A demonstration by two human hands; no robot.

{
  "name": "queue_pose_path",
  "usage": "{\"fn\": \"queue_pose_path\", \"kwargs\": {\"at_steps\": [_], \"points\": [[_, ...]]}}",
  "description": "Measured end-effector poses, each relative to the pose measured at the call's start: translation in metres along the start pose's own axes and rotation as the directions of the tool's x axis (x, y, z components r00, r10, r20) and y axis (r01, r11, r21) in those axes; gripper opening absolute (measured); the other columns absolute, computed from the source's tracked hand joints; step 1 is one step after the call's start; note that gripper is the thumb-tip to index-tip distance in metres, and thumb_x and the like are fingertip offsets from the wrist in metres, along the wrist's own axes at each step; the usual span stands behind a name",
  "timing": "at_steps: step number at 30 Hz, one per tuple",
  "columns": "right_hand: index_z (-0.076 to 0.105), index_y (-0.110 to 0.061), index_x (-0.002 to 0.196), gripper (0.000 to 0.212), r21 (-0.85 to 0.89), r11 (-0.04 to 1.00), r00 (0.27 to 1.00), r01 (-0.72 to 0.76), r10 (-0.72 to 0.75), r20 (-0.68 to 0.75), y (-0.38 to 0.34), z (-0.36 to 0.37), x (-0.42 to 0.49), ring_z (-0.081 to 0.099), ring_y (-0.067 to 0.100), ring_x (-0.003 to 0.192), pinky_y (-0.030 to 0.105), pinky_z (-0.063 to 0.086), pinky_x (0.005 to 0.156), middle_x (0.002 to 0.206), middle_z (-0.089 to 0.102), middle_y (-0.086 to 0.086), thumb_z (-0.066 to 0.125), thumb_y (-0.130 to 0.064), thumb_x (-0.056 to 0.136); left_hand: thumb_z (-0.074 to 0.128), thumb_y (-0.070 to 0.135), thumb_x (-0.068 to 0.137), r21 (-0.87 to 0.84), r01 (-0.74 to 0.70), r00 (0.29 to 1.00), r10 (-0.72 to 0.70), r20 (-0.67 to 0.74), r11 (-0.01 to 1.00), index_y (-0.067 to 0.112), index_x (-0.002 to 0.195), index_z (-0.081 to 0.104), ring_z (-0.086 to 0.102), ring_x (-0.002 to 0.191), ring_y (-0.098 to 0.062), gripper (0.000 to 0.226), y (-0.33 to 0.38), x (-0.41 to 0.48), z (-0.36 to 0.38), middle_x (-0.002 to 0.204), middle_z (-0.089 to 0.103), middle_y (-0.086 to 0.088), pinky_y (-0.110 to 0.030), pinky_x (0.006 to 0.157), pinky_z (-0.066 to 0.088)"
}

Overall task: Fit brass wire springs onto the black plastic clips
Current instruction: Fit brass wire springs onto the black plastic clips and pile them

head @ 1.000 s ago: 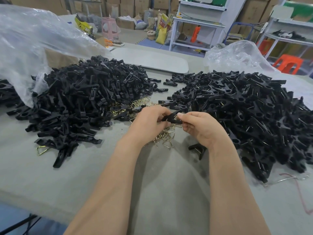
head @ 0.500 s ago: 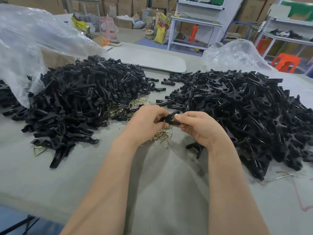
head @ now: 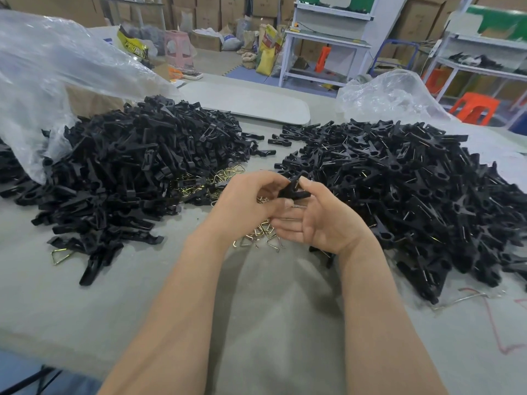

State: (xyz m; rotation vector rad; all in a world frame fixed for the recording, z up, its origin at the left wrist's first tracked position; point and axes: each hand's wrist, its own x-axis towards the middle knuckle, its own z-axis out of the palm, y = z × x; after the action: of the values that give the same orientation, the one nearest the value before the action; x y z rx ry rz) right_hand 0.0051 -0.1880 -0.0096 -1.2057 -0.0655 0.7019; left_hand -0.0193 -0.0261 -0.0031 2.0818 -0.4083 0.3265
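Pinching 1 black clip (head: 293, 190) between them, left hand (head: 245, 202) and right hand (head: 323, 223) both grasp it.

No text fully legible. Yellow-and-black bag (head: 131, 44) at far left behind the table: pale block lettering on its face, too blurred to read. Yellow sack (head: 265, 54) on the floor: red printed panel, characters unresolved. Cardboard boxes (head: 268, 5) at the back: no readable markings.
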Motion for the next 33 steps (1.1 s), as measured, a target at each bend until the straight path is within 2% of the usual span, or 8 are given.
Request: {"fn": "queue_pose_path", "kwargs": {"at_steps": [3,5,11,16,20,28,33], "points": [[0.068,-0.004,0.094,0.051,-0.032,0.997,0.997,0.069,-0.068,0.024,0.0,0.004,0.003,0.072,0.02,0.07,0.026,0.058,0.061,0.077,0.073,0.013,0.056,-0.049,0.071,0.076,0.016,0.078,0.117,-0.061,0.996,0.068,-0.056,0.991,0.018,0.101,0.071,0.049,0.096,-0.001,0.024,0.001,0.0,-0.002,0.086,0.057,0.023,-0.003,0.084,0.031],[0.068,-0.003,0.093,0.052,-0.041,0.993,0.994,0.11,-0.11,0.005,0.001,0.005,0.005,0.071,0.018,0.066,0.024,0.057,0.059,0.073,0.073,0.011,0.057,-0.048,0.071,0.076,0.017,0.077,0.128,-0.092,0.993,0.1,-0.058,0.987,0.016,0.099,0.071,0.046,0.099,-0.003,0.022,0.002,0.001,-0.002,0.089,0.057,0.021,-0.005,0.087,0.029],[0.065,-0.001,0.086,0.051,-0.03,0.989,0.987,0.142,-0.144,-0.069,0.005,0.008,0.009,0.07,0.017,0.057,0.023,0.055,0.052,0.063,0.07,0.011,0.06,-0.047,0.063,0.074,0.012,0.078,0.031,-0.131,0.99,0.132,-0.047,0.991,0.018,0.108,0.068,0.056,0.088,0.001,0.031,0.005,0.001,0.0,0.096,0.064,0.009,-0.012,0.085,0.041],[0.068,-0.001,0.085,0.05,0.044,0.984,0.985,0.171,-0.169,-0.043,0.008,0.01,0.012,0.07,0.017,0.057,0.023,0.056,0.051,0.066,0.071,0.011,0.058,-0.047,0.068,0.076,0.012,0.076,-0.041,-0.098,0.992,0.094,-0.078,0.994,0.02,0.107,0.068,0.06,0.093,-0.003,0.033,0.008,0.0,-0.001,0.098,0.067,0.008,-0.025,0.091,0.046],[0.071,-0.004,0.077,0.042,0.082,0.979,0.982,0.186,-0.184,-0.039,0.01,0.01,0.013,0.07,0.017,0.057,0.024,0.056,0.051,0.066,0.071,0.011,0.057,-0.043,0.069,0.077,0.01,0.075,-0.054,-0.083,0.994,0.079,-0.077,0.995,0.019,0.107,0.069,0.061,0.095,-0.007,0.034,0.01,-0.001,-0.002,0.098,0.069,0.006,-0.03,0.093,0.046],[0.077,-0.011,0.069,0.042,0.096,0.971,0.975,0.219,-0.22,-0.004,0.014,0.013,0.013,0.07,0.012,0.059,0.022,0.056,0.055,0.066,0.072,0.005,0.052,-0.045,0.074,0.078,0.01,0.074,-0.1,-0.073,0.995,0.066,-0.072,0.992,0.024,0.104,0.069,0.062,0.096,-0.002,0.034,0.011,-0.002,-0.003,0.097,0.069,0.01,-0.023,0.093,0.046],[0.077,-0.011,0.069,0.043,0.097,0.969,0.974,0.225,-0.226,-0.002,0.014,0.014,0.014,0.069,0.011,0.058,0.022,0.056,0.054,0.068,0.072,0.005,0.052,-0.046,0.072,0.078,0.011,0.073,-0.145,-0.079,0.995,0.068,-0.078,0.986,0.038,0.099,0.064,0.063,0.096,-0.001,0.04,0.008,-0.002,-0.002,0.096,0.069,0.014,-0.024,0.095,0.047]]}}
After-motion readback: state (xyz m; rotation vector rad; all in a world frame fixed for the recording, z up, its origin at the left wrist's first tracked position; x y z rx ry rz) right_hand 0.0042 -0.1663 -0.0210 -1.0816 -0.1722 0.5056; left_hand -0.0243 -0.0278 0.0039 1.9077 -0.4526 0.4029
